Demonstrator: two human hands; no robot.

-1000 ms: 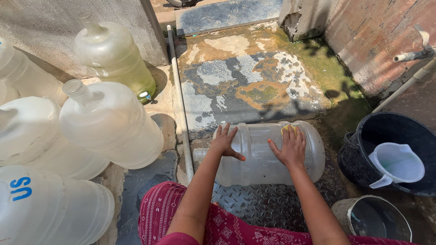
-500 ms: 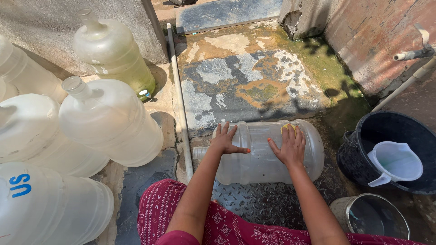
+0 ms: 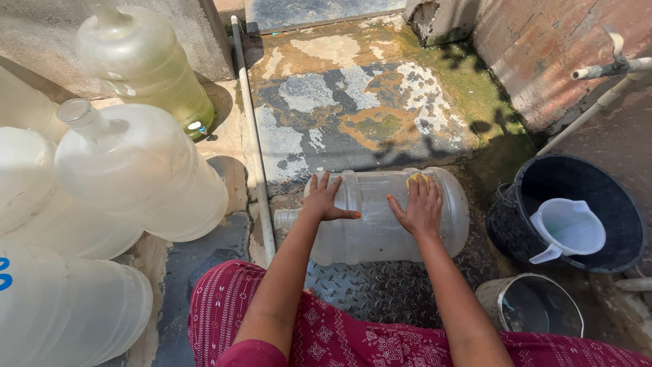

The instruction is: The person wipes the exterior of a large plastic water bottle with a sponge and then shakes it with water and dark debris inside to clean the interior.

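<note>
Both hands press open-palmed on a clear ribbed plastic jug [image 3: 380, 217] lying sideways on studded metal plate [image 3: 380, 289]: left hand [image 3: 324, 200] near its neck, right hand [image 3: 418, 207] flattening a yellow sponge [image 3: 414, 179]. Black bucket [image 3: 516, 224] beyond the right hand.

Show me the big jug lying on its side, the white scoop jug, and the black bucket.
big jug [image 3: 370, 224], head view, on its clear side wall between the hands.
white scoop jug [image 3: 570, 228], head view, on its inside.
black bucket [image 3: 502, 217], head view, on its left outer wall.
</note>
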